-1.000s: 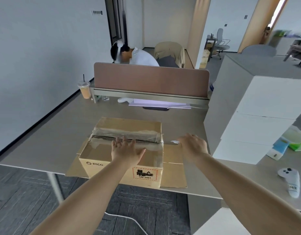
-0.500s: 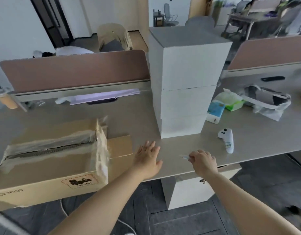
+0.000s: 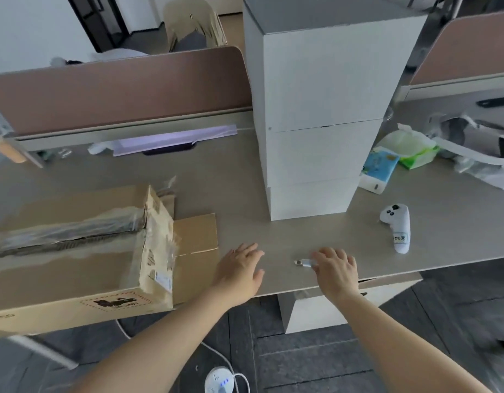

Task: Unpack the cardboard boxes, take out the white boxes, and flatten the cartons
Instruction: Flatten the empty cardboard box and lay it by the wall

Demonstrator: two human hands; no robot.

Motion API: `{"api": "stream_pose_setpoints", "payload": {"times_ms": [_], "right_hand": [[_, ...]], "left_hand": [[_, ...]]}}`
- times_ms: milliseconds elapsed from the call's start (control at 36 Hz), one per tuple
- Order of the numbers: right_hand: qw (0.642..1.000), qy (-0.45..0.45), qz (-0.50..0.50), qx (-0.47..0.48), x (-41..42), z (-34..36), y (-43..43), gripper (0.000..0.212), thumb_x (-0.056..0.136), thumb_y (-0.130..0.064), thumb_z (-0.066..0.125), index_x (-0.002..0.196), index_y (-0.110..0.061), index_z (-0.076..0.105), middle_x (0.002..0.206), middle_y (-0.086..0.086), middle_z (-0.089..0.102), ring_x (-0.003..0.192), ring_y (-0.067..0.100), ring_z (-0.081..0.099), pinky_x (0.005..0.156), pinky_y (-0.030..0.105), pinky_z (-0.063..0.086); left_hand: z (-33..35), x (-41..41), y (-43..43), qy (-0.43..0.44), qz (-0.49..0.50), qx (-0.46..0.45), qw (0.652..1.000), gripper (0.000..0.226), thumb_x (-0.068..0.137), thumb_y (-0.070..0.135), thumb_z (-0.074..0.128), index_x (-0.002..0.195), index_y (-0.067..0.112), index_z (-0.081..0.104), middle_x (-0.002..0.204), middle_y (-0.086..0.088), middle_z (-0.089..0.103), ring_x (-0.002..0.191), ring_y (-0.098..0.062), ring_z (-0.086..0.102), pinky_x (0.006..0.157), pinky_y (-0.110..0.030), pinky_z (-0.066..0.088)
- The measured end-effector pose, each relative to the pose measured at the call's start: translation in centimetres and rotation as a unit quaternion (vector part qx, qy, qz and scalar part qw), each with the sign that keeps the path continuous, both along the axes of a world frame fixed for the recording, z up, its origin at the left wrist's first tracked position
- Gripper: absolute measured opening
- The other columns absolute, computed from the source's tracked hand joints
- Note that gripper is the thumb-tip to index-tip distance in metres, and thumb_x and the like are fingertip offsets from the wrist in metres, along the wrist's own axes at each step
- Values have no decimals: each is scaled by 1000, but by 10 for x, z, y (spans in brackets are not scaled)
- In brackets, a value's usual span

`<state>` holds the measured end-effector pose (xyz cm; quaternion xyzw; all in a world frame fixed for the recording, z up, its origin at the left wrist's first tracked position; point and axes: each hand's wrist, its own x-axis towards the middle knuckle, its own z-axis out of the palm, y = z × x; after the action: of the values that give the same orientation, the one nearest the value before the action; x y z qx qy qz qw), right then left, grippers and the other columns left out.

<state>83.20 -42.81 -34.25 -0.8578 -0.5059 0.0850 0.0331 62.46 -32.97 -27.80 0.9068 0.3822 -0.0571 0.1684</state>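
Observation:
A brown cardboard box [image 3: 74, 262] stands at the table's left front, its flaps down and its taped top seam slit along the middle. It sits on a flattened carton [image 3: 196, 239] that sticks out to its right. Three white boxes [image 3: 316, 137] are stacked at the middle of the table. My left hand [image 3: 239, 270] hovers flat, fingers spread, over the table just right of the flattened carton, holding nothing. My right hand [image 3: 336, 270] lies with relaxed fingers on the table near the front edge, touching one end of a small cutter [image 3: 303, 262] that rests on the surface.
A white controller [image 3: 397, 231] lies right of the stack. Tissue packs [image 3: 381, 168] and a bagged headset [image 3: 477, 148] sit at the far right. A brown divider panel [image 3: 117, 86] closes the back. A power strip [image 3: 219, 382] lies on the floor, and a cabinet [image 3: 310, 313] stands under the table.
My view swung right, away from the cardboard box. My left hand left the box top and now hovers over the table; my right hand lowered the small cutter onto the table and relaxed.

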Motion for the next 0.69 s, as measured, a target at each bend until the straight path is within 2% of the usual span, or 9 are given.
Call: {"api": "stream_pose_setpoints", "payload": {"times_ms": [83, 167, 333, 444, 472, 528, 556, 611, 694], "right_hand": [[1000, 13, 20, 9, -6, 14, 15, 35, 97, -24, 48, 131, -29, 52, 134, -7, 51, 125, 22, 42, 100, 33, 30], [998, 25, 51, 6, -18, 32, 36, 38, 100, -26, 42, 137, -30, 46, 139, -7, 46, 130, 22, 37, 103, 33, 29], [991, 32, 120, 47, -70, 75, 86, 36, 99, -30, 43, 134, -25, 48, 135, -4, 50, 128, 21, 39, 101, 32, 32], [982, 64, 154, 88, -125, 102, 119, 34, 97, -30, 45, 128, -23, 54, 132, -3, 54, 125, 23, 43, 99, 31, 34], [978, 78, 165, 101, -140, 108, 126, 33, 96, -29, 45, 127, -24, 55, 131, -3, 55, 124, 23, 44, 98, 31, 35], [970, 92, 195, 115, -168, 120, 140, 33, 96, -29, 46, 128, -25, 56, 131, -3, 55, 125, 22, 44, 99, 30, 34], [966, 97, 210, 119, -183, 126, 147, 34, 96, -29, 46, 129, -26, 55, 131, -4, 54, 126, 21, 43, 100, 29, 33], [958, 101, 239, 122, -213, 137, 161, 35, 96, -31, 46, 130, -27, 53, 131, -5, 53, 126, 19, 42, 102, 31, 32], [956, 83, 259, 109, -254, 147, 178, 44, 96, -37, 44, 139, -28, 41, 139, -4, 46, 130, 20, 38, 106, 34, 32]], "left_hand": [[12, -7, 8, -62, -2, 44, 997, 44, 100, 31, 44, 143, 23, 44, 154, 7, 34, 144, -13, 26, 116, -27, 19], [27, -21, 18, -99, -3, 74, 992, 41, 99, 28, 45, 140, 22, 48, 150, 8, 40, 142, -12, 30, 116, -27, 20], [61, -79, 40, -137, 48, 143, 979, 37, 96, 23, 51, 132, 17, 56, 143, 3, 50, 138, -16, 39, 114, -31, 28], [79, -141, 54, -72, 125, 206, 968, 42, 97, 33, 46, 136, 17, 49, 149, 0, 43, 142, -17, 32, 119, -34, 14], [83, -159, 57, -48, 148, 207, 966, 48, 96, 41, 44, 138, 17, 46, 150, 0, 41, 142, -18, 31, 120, -34, 12], [87, -194, 60, 12, 187, 192, 963, 74, 90, 68, 29, 145, 18, 36, 154, -1, 34, 144, -21, 27, 121, -37, 11], [87, -211, 61, 43, 198, 181, 963, 92, 81, 81, 16, 147, 19, 31, 156, -1, 29, 145, -22, 23, 121, -40, 10], [85, -242, 64, 90, 209, 150, 962, 116, 64, 91, -5, 151, 20, 22, 161, -3, 13, 149, -24, 8, 121, -44, 4], [78, -280, 75, 139, 214, 109, 961, 122, 57, 93, -11, 155, 21, -2, 161, -2, -13, 148, -26, -13, 120, -43, -8]]}}
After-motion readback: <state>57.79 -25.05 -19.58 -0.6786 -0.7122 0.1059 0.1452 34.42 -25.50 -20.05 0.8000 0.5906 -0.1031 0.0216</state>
